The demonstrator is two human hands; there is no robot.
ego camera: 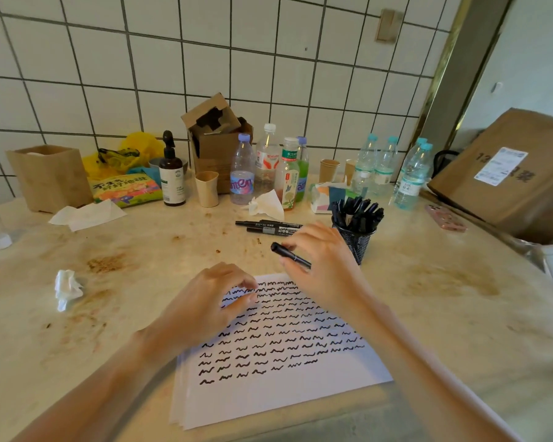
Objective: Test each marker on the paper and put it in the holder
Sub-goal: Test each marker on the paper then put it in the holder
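The fingers of the right hand (pixel 324 266) pinch a black marker (pixel 289 255), its cap end pointing to ten o'clock, just above the top edge of the paper (pixel 284 393). The left hand (pixel 205 311) rests on the paper with fingers curled; whether they hold something, I cannot tell. The holder (pixel 355 240), full of markers, stands at two o'clock. Two loose markers (pixel 265 226) lie at twelve o'clock.

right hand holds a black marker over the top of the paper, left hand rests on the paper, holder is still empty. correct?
Not quite: the head view shows the mesh holder already packed with black markers. The rest stands: the right hand holds a black marker above the paper's top edge, and the left hand rests on the paper.
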